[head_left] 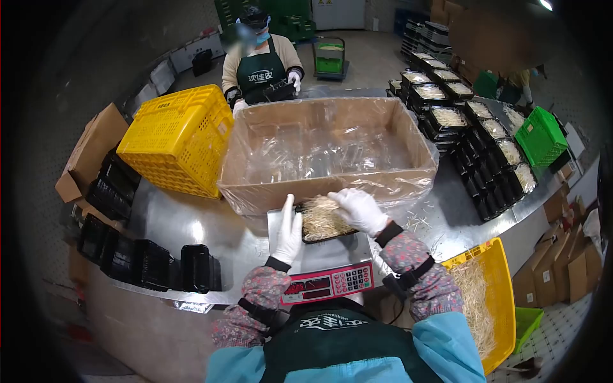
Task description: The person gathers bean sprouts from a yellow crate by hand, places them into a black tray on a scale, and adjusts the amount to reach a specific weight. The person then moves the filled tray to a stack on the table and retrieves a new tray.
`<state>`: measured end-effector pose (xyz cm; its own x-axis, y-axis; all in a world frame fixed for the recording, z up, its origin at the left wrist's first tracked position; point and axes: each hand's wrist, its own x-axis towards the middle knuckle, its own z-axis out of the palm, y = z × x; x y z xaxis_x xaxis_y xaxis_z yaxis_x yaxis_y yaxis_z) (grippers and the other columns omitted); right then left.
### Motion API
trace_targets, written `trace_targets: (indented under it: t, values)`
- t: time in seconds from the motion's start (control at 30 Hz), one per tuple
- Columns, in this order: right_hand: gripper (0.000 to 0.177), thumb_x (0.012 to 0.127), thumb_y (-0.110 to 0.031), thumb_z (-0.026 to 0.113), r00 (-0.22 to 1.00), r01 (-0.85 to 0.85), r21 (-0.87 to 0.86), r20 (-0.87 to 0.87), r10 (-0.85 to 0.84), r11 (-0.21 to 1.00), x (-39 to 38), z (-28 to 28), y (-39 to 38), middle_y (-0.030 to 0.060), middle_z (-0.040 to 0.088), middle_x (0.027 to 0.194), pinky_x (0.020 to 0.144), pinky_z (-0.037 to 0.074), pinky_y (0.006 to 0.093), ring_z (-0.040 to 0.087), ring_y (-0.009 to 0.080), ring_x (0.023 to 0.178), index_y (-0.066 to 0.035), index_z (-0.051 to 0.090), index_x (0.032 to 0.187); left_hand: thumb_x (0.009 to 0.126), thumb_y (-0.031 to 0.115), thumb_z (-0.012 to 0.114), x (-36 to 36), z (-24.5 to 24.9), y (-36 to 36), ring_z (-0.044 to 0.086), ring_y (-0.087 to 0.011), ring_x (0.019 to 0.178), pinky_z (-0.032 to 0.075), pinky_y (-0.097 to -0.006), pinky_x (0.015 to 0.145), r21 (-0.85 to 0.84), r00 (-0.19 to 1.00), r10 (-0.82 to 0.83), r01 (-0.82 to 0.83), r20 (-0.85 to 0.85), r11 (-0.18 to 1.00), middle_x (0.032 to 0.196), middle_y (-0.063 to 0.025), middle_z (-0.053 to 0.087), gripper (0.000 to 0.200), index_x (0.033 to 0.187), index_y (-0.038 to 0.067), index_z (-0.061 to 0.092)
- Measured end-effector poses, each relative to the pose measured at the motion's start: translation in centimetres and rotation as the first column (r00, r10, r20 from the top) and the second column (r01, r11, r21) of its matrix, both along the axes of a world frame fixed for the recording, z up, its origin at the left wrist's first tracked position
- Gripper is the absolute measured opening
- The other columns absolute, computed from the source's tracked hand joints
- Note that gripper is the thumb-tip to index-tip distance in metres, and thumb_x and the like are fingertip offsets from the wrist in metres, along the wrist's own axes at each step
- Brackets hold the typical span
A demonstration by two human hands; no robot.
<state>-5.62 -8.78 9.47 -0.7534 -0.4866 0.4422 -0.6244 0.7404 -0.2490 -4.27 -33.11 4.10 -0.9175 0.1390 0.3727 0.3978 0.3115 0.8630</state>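
- Steel tabletop (191, 223) carries one scale (329, 282) directly in front of you, with one black tray (327, 237) of sprouts (319, 218) on its platform.
- Your left hand (288, 233) stands on edge against the tray's left side, fingers straight and together, gripping nothing.
- Your right hand (359, 209) lies palm down on the sprouts with fingers bent; whether they pinch any cannot be told.
- One plastic-lined cardboard box (255, 191) sits just beyond the scale.
- Two yellow crates: one (175, 137) beyond and left of the scale, one (498, 281) just right of it.
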Motion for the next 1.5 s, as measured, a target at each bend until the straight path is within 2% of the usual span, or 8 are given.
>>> trace_targets:
  t: [0.13, 0.4, 0.6, 0.83, 1.0, 1.1, 1.3, 1.5]
  values:
    - [0.049, 0.086, -0.025, 0.066, 0.997, -0.072, 0.191, 0.042, 0.065, 0.979, -1.2, -5.2, -3.1, 0.0147, 0.063, 0.115, 0.088, 0.051, 0.0431, 0.062, 0.0322, 0.103, -0.002, 0.058, 0.128, 0.100, 0.023, 0.051, -0.6, -0.8, 3.3, 0.044, -0.0373, 0.138, 0.034, -0.0434, 0.116, -0.512, 0.996, -0.068, 0.028, -0.059, 0.859, 0.148, -0.0225, 0.047, 0.053, 0.147, -0.001, 0.044]
    - [0.045, 0.085, -0.025, 0.067, 0.957, -0.091, 0.183, 0.289, 0.035, 0.979, -2.2, -3.6, 2.3, 0.0180, 0.068, 0.102, 0.084, 0.054, 0.0446, 0.066, 0.0354, 0.096, 0.000, 0.060, 0.122, 0.100, 0.023, 0.050, -1.2, -2.5, 4.4, 0.055, -0.0340, 0.128, 0.036, -0.0488, 0.112, -0.754, 0.980, -0.077, -0.090, -0.184, 0.651, 0.139, -0.0193, 0.058, 0.046, 0.141, 0.003, 0.052]
    - [0.017, 0.087, -0.023, 0.066, 0.957, -0.012, 0.077, 0.291, -0.011, 0.997, -2.5, -4.7, 4.7, 0.0176, 0.069, 0.083, 0.076, 0.055, 0.0480, 0.069, 0.0386, 0.083, -0.006, 0.069, 0.084, 0.100, 0.025, 0.051, -1.2, -2.0, 4.7, 0.055, -0.0334, 0.127, 0.037, -0.0482, 0.111, -0.766, 0.985, -0.080, -0.067, -0.153, 0.639, 0.136, -0.0187, 0.059, 0.044, 0.138, 0.003, 0.054]
    - [0.026, 0.092, -0.022, 0.065, 0.855, 0.181, -0.170, 0.513, -0.070, 0.969, -1.6, 0.0, 13.6, 0.0206, 0.072, 0.095, 0.082, 0.054, 0.0404, 0.070, 0.0353, 0.089, -0.001, 0.074, 0.106, 0.100, 0.018, 0.053, -0.9, -0.7, 4.2, 0.052, -0.0364, 0.130, 0.038, -0.0458, 0.111, -0.525, 0.996, -0.068, 0.025, -0.062, 0.851, 0.137, -0.0210, 0.058, 0.043, 0.140, 0.004, 0.053]
    - [0.032, 0.090, -0.026, 0.069, 0.678, 0.408, -0.142, 0.709, -0.195, 0.902, -0.3, -8.4, 19.0, 0.0214, 0.072, 0.099, 0.081, 0.055, 0.0429, 0.070, 0.0373, 0.088, -0.002, 0.073, 0.111, 0.100, 0.007, 0.050, -0.4, 1.7, 1.5, 0.049, -0.0356, 0.135, 0.038, -0.0387, 0.113, -0.257, 1.000, -0.014, 0.012, -0.004, 0.966, 0.139, -0.0205, 0.057, 0.040, 0.139, 0.002, 0.054]
    - [0.042, 0.085, -0.032, 0.073, 0.816, 0.138, 0.300, 0.506, -0.280, 0.944, 0.7, -9.7, 20.8, 0.0218, 0.072, 0.102, 0.085, 0.054, 0.0447, 0.069, 0.0383, 0.095, -0.005, 0.071, 0.117, 0.099, 0.008, 0.052, 0.0, 2.7, -2.0, 0.053, -0.0299, 0.132, 0.039, -0.0357, 0.112, -0.222, 0.998, 0.056, -0.056, -0.006, 0.973, 0.138, -0.0202, 0.058, 0.040, 0.138, -0.002, 0.054]
    - [0.038, 0.088, -0.029, 0.071, 0.940, 0.160, -0.253, 0.335, -0.068, 0.954, -1.0, -1.6, 11.2, 0.0178, 0.068, 0.114, 0.092, 0.053, 0.0415, 0.065, 0.0357, 0.106, -0.009, 0.069, 0.120, 0.101, 0.013, 0.051, -0.9, 0.6, -3.3, 0.058, -0.0307, 0.125, 0.042, -0.0352, 0.108, -0.123, 0.987, 0.156, -0.150, 0.042, 0.981, 0.133, -0.0218, 0.061, 0.040, 0.138, -0.002, 0.054]
    - [0.028, 0.089, -0.030, 0.068, 0.978, -0.074, -0.130, 0.185, 0.098, 0.989, -1.8, -2.6, 0.2, 0.0109, 0.064, 0.098, 0.079, 0.052, 0.0435, 0.063, 0.0314, 0.095, -0.012, 0.071, 0.111, 0.099, 0.027, 0.057, -0.4, -1.3, 4.2, 0.050, -0.0359, 0.132, 0.041, -0.0430, 0.110, -0.551, 0.977, 0.138, -0.205, -0.161, 0.809, 0.136, -0.0125, 0.061, 0.036, 0.130, 0.012, 0.064]
